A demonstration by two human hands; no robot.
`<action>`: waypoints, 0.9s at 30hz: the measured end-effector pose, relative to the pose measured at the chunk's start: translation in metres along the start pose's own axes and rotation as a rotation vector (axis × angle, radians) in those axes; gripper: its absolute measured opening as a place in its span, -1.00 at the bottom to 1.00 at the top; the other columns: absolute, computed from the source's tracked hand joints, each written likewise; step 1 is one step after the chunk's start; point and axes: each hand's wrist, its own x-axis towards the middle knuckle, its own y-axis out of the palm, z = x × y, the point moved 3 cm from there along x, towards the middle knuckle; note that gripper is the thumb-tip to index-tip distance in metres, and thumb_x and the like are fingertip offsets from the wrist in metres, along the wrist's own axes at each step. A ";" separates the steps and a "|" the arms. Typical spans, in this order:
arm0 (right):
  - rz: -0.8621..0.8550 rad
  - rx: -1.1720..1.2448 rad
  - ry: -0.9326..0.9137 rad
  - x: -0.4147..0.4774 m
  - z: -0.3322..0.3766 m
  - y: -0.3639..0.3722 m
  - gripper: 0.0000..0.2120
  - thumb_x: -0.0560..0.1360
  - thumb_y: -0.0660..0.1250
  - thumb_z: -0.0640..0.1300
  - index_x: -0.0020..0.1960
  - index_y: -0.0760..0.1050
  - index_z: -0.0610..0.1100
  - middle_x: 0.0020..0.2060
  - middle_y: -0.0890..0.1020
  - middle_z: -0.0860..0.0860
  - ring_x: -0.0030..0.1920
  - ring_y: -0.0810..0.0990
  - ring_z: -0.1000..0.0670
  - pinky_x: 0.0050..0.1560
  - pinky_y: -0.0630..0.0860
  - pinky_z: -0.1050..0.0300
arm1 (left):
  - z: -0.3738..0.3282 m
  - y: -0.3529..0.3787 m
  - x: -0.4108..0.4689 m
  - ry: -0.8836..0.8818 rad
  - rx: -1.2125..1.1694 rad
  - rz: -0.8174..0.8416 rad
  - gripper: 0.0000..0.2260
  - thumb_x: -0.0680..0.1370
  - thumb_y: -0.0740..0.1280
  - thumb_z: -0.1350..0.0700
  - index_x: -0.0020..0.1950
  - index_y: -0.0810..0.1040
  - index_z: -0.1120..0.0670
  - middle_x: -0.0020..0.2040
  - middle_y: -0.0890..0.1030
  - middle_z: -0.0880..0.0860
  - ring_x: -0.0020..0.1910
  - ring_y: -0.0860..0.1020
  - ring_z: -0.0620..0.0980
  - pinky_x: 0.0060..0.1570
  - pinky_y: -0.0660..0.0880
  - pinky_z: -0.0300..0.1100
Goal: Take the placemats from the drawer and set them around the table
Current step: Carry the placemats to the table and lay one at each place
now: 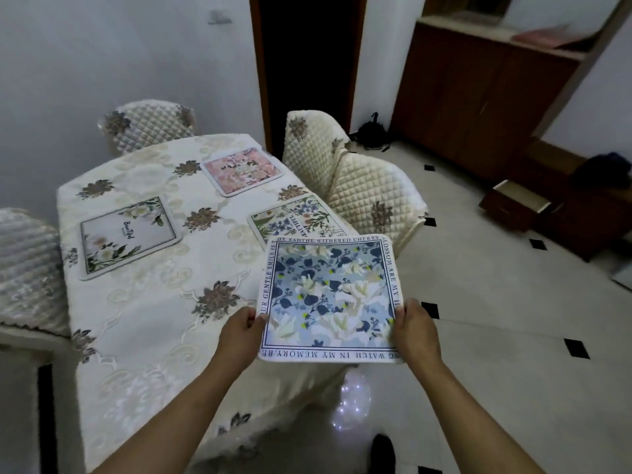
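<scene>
The left hand and right hand each pinch a side edge of a square blue-and-white floral fabric placemat, thumbs on top, holding it above the near right corner of the cream-clothed worktop. Three mats lie flat there: a pink floral mat by the far right corner, a green botanical mat along the right edge and a white floral mat near the left edge.
</scene>
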 end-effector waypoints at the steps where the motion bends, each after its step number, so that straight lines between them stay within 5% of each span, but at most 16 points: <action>1: -0.024 0.011 0.018 0.006 -0.015 -0.010 -0.82 0.62 0.13 -0.10 -0.11 0.37 -0.17 -0.14 0.57 -0.21 -0.13 0.55 -0.26 -0.23 0.32 0.06 | -0.016 0.014 0.003 0.019 0.004 0.010 -0.79 0.59 0.29 0.01 -0.19 0.50 0.09 -0.28 0.58 0.07 -0.31 0.51 0.02 -0.33 0.34 -0.12; 16: -0.244 0.028 0.240 0.187 -0.271 -0.234 -0.79 0.62 0.14 -0.10 -0.18 0.31 -0.14 -0.21 0.54 -0.16 -0.21 0.47 -0.18 -0.23 0.28 0.06 | -0.295 0.323 0.034 0.262 0.040 0.203 -0.78 0.57 0.31 0.05 -0.23 0.54 0.11 -0.30 0.62 0.06 -0.28 0.56 0.05 -0.28 0.42 -0.11; 27: -0.306 0.050 0.361 0.315 -0.357 -0.281 -0.76 0.62 0.12 -0.09 -0.21 0.27 -0.09 -0.33 0.39 0.05 -0.28 0.38 -0.08 -0.29 0.20 0.07 | -0.423 0.461 0.121 0.311 0.034 0.344 -0.79 0.58 0.32 0.11 -0.26 0.48 0.08 -0.30 0.61 0.06 -0.31 0.53 0.04 -0.31 0.39 -0.14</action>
